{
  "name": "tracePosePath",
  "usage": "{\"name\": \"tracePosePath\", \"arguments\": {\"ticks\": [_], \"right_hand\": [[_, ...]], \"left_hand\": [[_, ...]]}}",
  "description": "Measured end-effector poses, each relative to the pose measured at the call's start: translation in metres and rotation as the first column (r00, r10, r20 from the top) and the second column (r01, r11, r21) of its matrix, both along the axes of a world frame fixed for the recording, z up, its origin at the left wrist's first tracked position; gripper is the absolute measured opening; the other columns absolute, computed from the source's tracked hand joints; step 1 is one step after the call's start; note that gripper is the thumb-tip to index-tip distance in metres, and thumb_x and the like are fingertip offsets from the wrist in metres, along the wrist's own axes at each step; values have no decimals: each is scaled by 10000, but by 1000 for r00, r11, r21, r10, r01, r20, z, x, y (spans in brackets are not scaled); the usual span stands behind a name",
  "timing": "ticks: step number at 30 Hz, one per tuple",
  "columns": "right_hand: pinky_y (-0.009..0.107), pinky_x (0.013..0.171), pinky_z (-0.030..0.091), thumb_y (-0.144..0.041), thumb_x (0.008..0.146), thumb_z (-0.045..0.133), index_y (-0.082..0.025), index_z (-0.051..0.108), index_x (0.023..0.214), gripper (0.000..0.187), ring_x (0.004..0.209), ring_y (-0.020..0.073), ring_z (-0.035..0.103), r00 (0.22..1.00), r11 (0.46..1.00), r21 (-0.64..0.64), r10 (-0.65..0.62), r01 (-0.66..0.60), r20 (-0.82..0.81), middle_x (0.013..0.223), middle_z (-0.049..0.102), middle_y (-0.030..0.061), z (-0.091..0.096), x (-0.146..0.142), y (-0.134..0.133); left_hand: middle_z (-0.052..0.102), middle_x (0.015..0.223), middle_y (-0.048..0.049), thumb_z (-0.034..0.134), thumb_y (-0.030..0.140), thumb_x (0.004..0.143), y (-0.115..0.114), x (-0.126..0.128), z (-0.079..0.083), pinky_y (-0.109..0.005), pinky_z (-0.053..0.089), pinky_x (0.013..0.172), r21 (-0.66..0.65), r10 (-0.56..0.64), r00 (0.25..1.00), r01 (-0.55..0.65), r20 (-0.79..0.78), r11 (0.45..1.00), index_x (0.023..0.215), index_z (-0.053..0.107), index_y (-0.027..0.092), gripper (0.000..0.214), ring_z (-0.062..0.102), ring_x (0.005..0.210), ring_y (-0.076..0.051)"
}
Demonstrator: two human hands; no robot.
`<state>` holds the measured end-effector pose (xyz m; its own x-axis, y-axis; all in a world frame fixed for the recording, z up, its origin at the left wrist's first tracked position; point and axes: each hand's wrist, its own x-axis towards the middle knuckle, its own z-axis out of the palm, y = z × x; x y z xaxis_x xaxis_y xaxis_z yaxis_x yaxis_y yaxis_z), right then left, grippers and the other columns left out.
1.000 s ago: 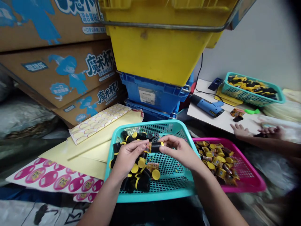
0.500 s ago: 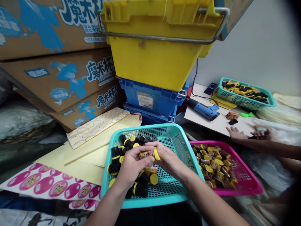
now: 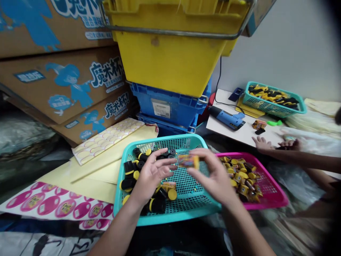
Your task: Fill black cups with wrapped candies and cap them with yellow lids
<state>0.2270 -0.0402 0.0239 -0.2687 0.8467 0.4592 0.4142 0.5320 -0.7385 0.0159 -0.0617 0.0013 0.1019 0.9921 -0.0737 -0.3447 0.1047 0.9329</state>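
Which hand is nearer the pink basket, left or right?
Right. The right hand is over the teal basket's right edge, beside the pink basket. The left hand is farther away, over the teal basket's left half.

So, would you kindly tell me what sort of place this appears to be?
It looks like a small hand-packing workshop: printed cartons are stacked behind, sheets of round stickers lie nearby, and plastic baskets hold black-and-yellow capped tubes.
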Motion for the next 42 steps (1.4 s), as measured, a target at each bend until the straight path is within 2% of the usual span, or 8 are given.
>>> {"name": "tracePosePath", "arguments": {"ticks": [5, 9, 11, 19, 28, 34, 38, 42], "right_hand": [[584, 945, 347, -447, 777, 641, -160, 593, 1118, 448, 1118, 390, 503, 691, 812, 277, -584, 514, 427, 1122, 587, 194, 13, 70, -2], [427, 813, 486, -320, 867, 556, -199, 633, 1003, 198, 921, 265, 629, 780, 982, -127, -32, 141, 625, 996, 671, 111, -9, 15, 9], [406, 689, 506, -227, 835, 583, -177, 650, 808, 88, 776, 265, 660, 669, 934, -354, 225, 60, 708, 828, 688, 111, -31, -32, 14], [373, 579, 503, -81, 695, 684, -223, 531, 547, 257, 610, 222, 627, 764, 936, -351, 226, 0, 605, 562, 585, 59, -108, -84, 6], [280, 631, 496, -150, 684, 687, -200, 676, 651, 61, 676, 193, 651, 556, 837, -542, 415, 78, 720, 652, 671, 55, -84, -67, 30], [361, 713, 485, -195, 802, 600, -172, 741, 796, 143, 777, 250, 655, 516, 889, -423, 282, 177, 809, 787, 707, 107, -50, -30, 56], [340, 781, 462, -202, 831, 609, -228, 719, 816, 114, 835, 191, 591, 830, 984, -18, 161, -179, 534, 831, 660, 49, -33, -12, 42], [314, 679, 442, -144, 806, 625, -216, 657, 694, 138, 761, 164, 530, 964, 910, 375, 82, -176, 254, 786, 573, 34, -28, -14, 18]], "left_hand": [[696, 1058, -103, 614, 438, 805, 8, -18, -2, -344, 518, 823, -43, -18, 937, 3, -349, 999, 1032, 640, 182, 342, 645, 963, -221], [710, 992, -77, 606, 369, 806, 13, -16, -14, -358, 504, 819, -8, -76, 843, 84, -533, 996, 990, 673, 199, 259, 648, 887, -201], [714, 969, -72, 585, 366, 818, 12, -14, -18, -346, 505, 789, 9, -80, 835, 101, -544, 995, 985, 678, 199, 254, 648, 849, -190], [727, 918, -60, 608, 342, 807, 9, -20, -18, -272, 502, 705, 19, 17, 898, -10, -441, 1000, 950, 673, 182, 225, 648, 805, -163], [733, 899, -53, 604, 327, 810, 10, -23, -20, -252, 503, 673, 4, 15, 910, -15, -414, 1000, 935, 676, 184, 203, 649, 785, -149], [723, 869, -43, 612, 327, 798, 9, -32, -19, -260, 523, 688, -20, 51, 909, -65, -413, 998, 930, 676, 182, 206, 644, 776, -143], [709, 858, -54, 605, 343, 804, 8, -24, -18, -274, 540, 692, -78, 28, 919, -64, -392, 995, 916, 667, 167, 218, 652, 783, -150], [704, 865, -50, 664, 343, 763, 2, -6, -10, -289, 556, 675, -143, -113, 974, 86, -196, 986, 1020, 621, 168, 314, 671, 794, -169]]}}
